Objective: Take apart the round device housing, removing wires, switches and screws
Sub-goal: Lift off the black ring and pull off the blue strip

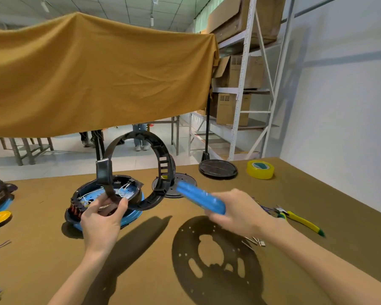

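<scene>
Left hand point(102, 219) is gripping the black ring point(139, 170) at its lower-left arc, fingers curled round the band, thumb on the near side; the ring is standing upright, lifted clear of the tabletop point(141, 249), most of it rising above and right of the grip; a flat black tab on the ring is sitting just above the grip.

Right hand point(235, 213) is closing round a blue tool point(200, 200), blurred, so its type is unclear; the tool's far end is pointing up-left toward the ring's lower right rim, close to it; contact is not resolvable.

The round device housing point(110, 201), blue base with black rim, is lying on the tabletop directly behind and below the left grip; white wires and copper coils are showing inside it; the ring's lower arc is overlapping it in view.

Right of the left grip and below the right one, a dark perforated disc point(218, 260) is lying flat on the tabletop; small metal screws point(254, 241) are lying just under the right wrist; yellow-handled pliers point(299, 221) are lying right of the right grip, beside loose purple wires point(264, 206).

Beyond the grips: a grey perforated plate point(185, 183) behind the ring, a black round cover point(218, 169), a yellow tape roll point(260, 169) far right.
</scene>
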Motion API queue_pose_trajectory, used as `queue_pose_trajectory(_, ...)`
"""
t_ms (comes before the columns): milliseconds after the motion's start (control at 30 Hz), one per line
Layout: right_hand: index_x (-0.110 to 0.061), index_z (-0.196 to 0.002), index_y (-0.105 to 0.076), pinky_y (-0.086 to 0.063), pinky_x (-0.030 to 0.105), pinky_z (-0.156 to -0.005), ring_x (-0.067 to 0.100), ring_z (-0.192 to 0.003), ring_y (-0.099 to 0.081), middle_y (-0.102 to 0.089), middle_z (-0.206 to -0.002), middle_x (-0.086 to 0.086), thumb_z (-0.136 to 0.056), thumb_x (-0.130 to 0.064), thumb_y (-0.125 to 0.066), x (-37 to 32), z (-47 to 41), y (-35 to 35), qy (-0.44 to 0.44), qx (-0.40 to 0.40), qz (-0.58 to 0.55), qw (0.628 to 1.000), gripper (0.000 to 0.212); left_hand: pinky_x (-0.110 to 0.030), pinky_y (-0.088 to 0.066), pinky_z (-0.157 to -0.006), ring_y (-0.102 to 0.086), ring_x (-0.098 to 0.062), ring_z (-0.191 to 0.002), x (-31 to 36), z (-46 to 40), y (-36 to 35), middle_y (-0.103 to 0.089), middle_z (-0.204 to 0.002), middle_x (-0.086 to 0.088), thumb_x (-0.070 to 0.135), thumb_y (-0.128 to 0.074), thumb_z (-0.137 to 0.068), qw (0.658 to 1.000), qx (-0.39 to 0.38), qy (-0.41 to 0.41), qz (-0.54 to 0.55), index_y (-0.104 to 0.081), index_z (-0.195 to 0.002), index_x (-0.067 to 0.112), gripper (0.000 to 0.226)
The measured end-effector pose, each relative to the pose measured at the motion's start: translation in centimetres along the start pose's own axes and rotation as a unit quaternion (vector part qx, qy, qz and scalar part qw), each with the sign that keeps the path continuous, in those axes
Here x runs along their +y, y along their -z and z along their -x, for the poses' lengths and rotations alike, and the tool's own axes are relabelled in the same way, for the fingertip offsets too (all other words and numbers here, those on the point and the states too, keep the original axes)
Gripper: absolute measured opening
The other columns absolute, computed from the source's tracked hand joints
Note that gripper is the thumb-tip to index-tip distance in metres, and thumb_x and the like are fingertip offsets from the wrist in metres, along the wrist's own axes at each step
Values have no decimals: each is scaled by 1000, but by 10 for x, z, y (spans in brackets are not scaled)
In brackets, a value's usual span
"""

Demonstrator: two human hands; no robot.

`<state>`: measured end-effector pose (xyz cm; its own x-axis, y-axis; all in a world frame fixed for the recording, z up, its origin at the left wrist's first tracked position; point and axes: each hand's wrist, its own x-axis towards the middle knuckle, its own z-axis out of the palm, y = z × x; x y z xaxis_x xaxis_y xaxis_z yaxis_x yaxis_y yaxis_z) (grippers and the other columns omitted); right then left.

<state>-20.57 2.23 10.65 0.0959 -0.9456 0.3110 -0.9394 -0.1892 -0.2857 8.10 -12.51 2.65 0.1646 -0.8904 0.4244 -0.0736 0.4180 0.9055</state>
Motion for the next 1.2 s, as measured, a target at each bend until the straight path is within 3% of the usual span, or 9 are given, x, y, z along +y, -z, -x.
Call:
queue_pose_trajectory(200, -17, -86, -71, -54, 29, -56, 20, -63, -68, -73, -73, 2, -96, -34, -69, 3, -15, 24, -176, 272, -367, 872, 20, 0, -48, -75, -67, 4, -88, 4, 12, -13, -70, -98, 1, 11, -81, -86, 998, -12, -61, -6, -68, -110, 22, 29)
queue_pose_trajectory(333, -12, -93, -72, -62, 37, -60, 20, -64, -73, -77, -76, 4, -97, -33, -68, 24, -19, -1, -346, 296, -564, 689, 22, 2, -47, -77, -64, 14, -92, 1, 18, -22, -66, -98, 2, 3, -81, -84, 995, -19, -99, -6, -69, -111, 18, 33)
queue_pose_trajectory(533, -8, -119, -63, -63, 43, -69, 29, -83, -77, -78, -96, 12, -102, -32, -61, 48, -29, -82, -463, 247, -656, 543, 29, 0, -44, -79, -61, 6, -93, -7, 21, -26, -61, -95, 17, 15, -82, -84, 989, -28, -137, -44, -65, -105, 48, 43)
queue_pose_trajectory(600, -7, -125, -60, -62, 47, -82, 30, -92, -75, -76, -105, 14, -104, -37, -57, 51, -36, -97, -475, 217, -644, 559, 37, -1, -45, -81, -61, 0, -96, -9, 25, -27, -60, -98, 20, 15, -82, -84, 986, -46, -151, -42, -61, -105, 60, 54)
queue_pose_trajectory(667, -3, -130, -55, -59, 44, -86, 26, -95, -71, -73, -107, 13, -105, -47, -48, 54, -43, -104, -492, 184, -548, 651, 51, -2, -46, -83, -61, -1, -98, -11, 29, -29, -57, -100, 23, 11, -82, -83, 979, -62, -185, -59, -60, -112, 57, 59)
queue_pose_trajectory(733, -2, -133, -45, -50, 36, -69, 20, -87, -62, -65, -103, 10, -106, -51, -39, 55, -45, -103, -504, 178, -416, 735, 56, -4, -46, -88, -59, 0, -100, -14, 32, -32, -56, -101, 23, 7, -84, -81, 970, -76, -214, -80, -61, -121, 45, 59)
queue_pose_trajectory(867, -15, -107, -49, -39, 34, -64, 15, -73, -50, -54, -94, 5, -107, -48, -31, 49, -36, -79, -433, 230, -347, 799, 37, -12, -48, -95, -59, -1, -103, -22, 39, -38, -57, -106, 13, 3, -87, -76, 949, -137, -259, -118, -64, -130, 26, 63)
queue_pose_trajectory(1033, -16, -123, -56, -63, 46, -75, 34, -90, -77, -72, -113, 15, -100, -55, -54, 24, -10, -50, -388, 116, -602, 688, 46, -15, -49, -100, -65, -11, -105, -24, 52, -49, -67, -115, 1, 3, -95, -64, 886, -187, -369, -209, -67, -128, 9, 71)
queue_pose_trajectory(1200, -16, -123, -63, -63, 47, -78, 31, -100, -76, -79, -106, 9, -86, -41, -80, 29, 2, -63, -397, 66, -630, 665, 49, -29, -58, -93, -73, -20, -106, -23, 69, -58, -73, -118, -8, 10, -98, -62, 844, -212, -434, -233, -70, -126, 8, 71)
